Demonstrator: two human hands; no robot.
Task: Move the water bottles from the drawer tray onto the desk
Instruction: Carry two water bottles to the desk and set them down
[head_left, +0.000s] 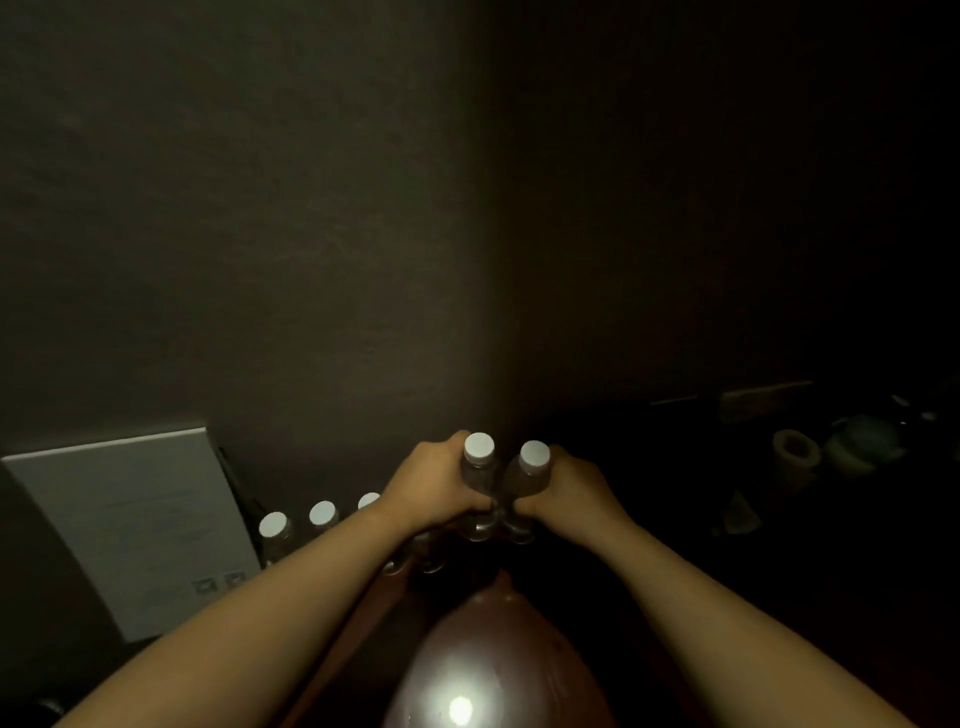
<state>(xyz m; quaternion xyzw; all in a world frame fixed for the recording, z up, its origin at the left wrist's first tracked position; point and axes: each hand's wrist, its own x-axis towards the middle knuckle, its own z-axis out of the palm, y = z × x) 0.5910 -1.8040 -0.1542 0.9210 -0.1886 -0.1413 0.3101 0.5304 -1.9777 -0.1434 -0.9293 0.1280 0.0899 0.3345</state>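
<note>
Glare from a light bounces off a rounded reddish-brown surface (483, 670) just below me, nearest of all; I cannot tell what it is. Past it are the two water bottles I am carrying. My left hand (434, 491) is curled round the left bottle (479, 480), and my right hand (566, 491) is wrapped round the right bottle (529, 483). Both are upright, white caps up, bodies touching each other between my fists.

Three more capped bottles (322, 514) stand in a row to the left, partly behind my left forearm, beside a leaning white board (135, 525). Whether they sit in the tray or already on the desk I cannot tell in this dim light. Off to the right, some pale objects (795, 454) rest in shadow.

I judge this the carrying step: both bottles are in hand, not set down. Next I need to lower them upright onto a bare patch near the row, without knocking a neighbour, then let go.
</note>
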